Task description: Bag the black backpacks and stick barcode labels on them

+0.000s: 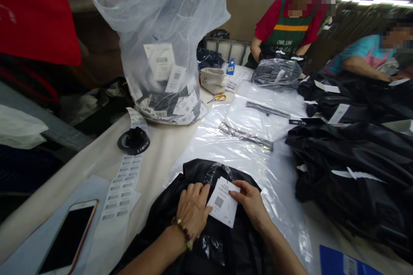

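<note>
A folded black garment (193, 232) lies on the table right in front of me. On it rests a white hang tag (223, 202) with a QR code. My left hand (192, 209) lies on the garment, fingers curled, thumb against the tag's left edge. My right hand (250, 204) pinches the tag's right edge between thumb and forefinger. A small clear plastic piece (217, 171) sits just above the tag.
A strip of barcode stickers (122, 189) and a phone (69, 238) lie at my left. A clear bag of tags (167, 51) stands behind, beside a black tape roll (134, 141). Flat plastic bags (258, 129) cover the middle. Black garments (355, 167) pile up at right; two people work across the table.
</note>
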`<move>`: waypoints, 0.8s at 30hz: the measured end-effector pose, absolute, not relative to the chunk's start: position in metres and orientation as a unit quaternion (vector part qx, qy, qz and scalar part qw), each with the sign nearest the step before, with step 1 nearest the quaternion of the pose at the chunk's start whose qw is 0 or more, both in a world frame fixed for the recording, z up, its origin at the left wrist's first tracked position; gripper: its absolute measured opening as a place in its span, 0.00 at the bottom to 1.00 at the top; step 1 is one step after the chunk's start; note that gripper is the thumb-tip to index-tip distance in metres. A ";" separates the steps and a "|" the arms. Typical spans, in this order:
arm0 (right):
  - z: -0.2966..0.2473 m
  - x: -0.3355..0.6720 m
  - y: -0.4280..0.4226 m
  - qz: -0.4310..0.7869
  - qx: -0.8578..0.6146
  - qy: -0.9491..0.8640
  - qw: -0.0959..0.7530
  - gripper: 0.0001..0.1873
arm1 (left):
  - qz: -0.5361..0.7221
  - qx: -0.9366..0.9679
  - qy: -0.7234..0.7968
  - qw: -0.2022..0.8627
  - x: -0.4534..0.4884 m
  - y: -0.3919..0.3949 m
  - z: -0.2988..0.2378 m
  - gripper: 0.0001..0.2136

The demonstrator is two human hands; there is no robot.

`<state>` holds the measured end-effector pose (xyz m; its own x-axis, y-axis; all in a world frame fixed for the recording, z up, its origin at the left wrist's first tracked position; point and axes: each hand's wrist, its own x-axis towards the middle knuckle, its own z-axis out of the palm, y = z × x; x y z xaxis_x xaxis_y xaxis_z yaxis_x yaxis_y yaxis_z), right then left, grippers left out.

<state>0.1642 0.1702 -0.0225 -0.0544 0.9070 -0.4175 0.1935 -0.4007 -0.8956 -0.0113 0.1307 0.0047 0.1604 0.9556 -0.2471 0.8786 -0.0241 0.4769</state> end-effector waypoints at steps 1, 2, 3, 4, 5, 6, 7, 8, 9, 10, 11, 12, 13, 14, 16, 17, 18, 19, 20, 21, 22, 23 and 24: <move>-0.023 0.165 0.171 0.573 -0.613 -0.447 0.310 0.17 | 0.036 0.726 0.644 0.239 -0.015 0.128 0.004 0.27; -0.025 0.166 0.171 0.573 -0.616 -0.447 0.304 0.16 | 0.004 0.729 0.647 0.224 -0.017 0.126 0.003 0.32; -0.026 0.166 0.172 0.572 -0.620 -0.448 0.295 0.14 | -0.020 0.728 0.650 0.216 -0.019 0.124 0.002 0.35; -0.028 0.166 0.173 0.570 -0.625 -0.451 0.285 0.12 | -0.035 0.727 0.652 0.214 -0.020 0.124 0.002 0.36; -0.029 0.165 0.174 0.568 -0.629 -0.454 0.275 0.11 | -0.038 0.725 0.652 0.219 -0.021 0.126 0.001 0.35; -0.031 0.163 0.175 0.567 -0.633 -0.456 0.266 0.10 | -0.027 0.721 0.654 0.229 -0.022 0.128 0.002 0.34; -0.032 0.161 0.176 0.567 -0.635 -0.458 0.256 0.10 | -0.006 0.713 0.656 0.245 -0.023 0.132 0.003 0.33; -0.033 0.159 0.177 0.569 -0.637 -0.458 0.247 0.09 | 0.021 0.703 0.660 0.264 -0.025 0.136 0.004 0.31; -0.032 0.156 0.179 0.573 -0.638 -0.456 0.238 0.09 | 0.047 0.689 0.666 0.282 -0.027 0.139 0.005 0.29; -0.031 0.153 0.180 0.579 -0.638 -0.453 0.228 0.09 | 0.069 0.677 0.671 0.294 -0.029 0.143 0.006 0.28; -0.029 0.151 0.181 0.587 -0.637 -0.449 0.218 0.09 | 0.085 0.668 0.674 0.302 -0.031 0.145 0.007 0.28; -0.025 0.149 0.182 0.598 -0.635 -0.443 0.208 0.09 | 0.096 0.666 0.674 0.306 -0.033 0.147 0.007 0.27; -0.021 0.148 0.182 0.608 -0.632 -0.437 0.199 0.09 | 0.104 0.668 0.671 0.304 -0.034 0.148 0.008 0.26; -0.017 0.147 0.183 0.620 -0.627 -0.432 0.190 0.09 | 0.112 0.673 0.667 0.299 -0.035 0.148 0.008 0.26; -0.009 0.148 0.183 0.641 -0.614 -0.426 0.171 0.10 | 0.127 0.678 0.665 0.286 -0.035 0.147 0.009 0.25; -0.006 0.149 0.182 0.650 -0.607 -0.428 0.163 0.10 | 0.133 0.678 0.666 0.281 -0.035 0.147 0.009 0.24; -0.004 0.150 0.182 0.655 -0.601 -0.431 0.155 0.10 | 0.135 0.677 0.668 0.277 -0.034 0.147 0.010 0.24; -0.004 0.149 0.182 0.657 -0.597 -0.437 0.147 0.10 | 0.133 0.679 0.668 0.274 -0.033 0.146 0.010 0.24; -0.005 0.149 0.181 0.653 -0.597 -0.444 0.140 0.10 | 0.125 0.684 0.666 0.269 -0.032 0.145 0.011 0.23; -0.008 0.148 0.181 0.644 -0.600 -0.454 0.135 0.10 | 0.113 0.695 0.659 0.262 -0.031 0.143 0.011 0.23; -0.012 0.146 0.181 0.631 -0.606 -0.467 0.130 0.09 | 0.099 0.712 0.649 0.250 -0.029 0.141 0.010 0.22; -0.016 0.144 0.181 0.613 -0.613 -0.481 0.127 0.09 | 0.084 0.734 0.633 0.234 -0.027 0.138 0.009 0.22; -0.020 0.143 0.181 0.593 -0.620 -0.498 0.125 0.09 | 0.070 0.758 0.611 0.215 -0.026 0.135 0.008 0.21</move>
<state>0.1425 0.1809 -0.0196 -0.1998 0.7659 -0.6112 0.4685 -0.4731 -0.7461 -0.0256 0.1355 0.0076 0.2426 0.9575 -0.1563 0.8969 -0.1599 0.4124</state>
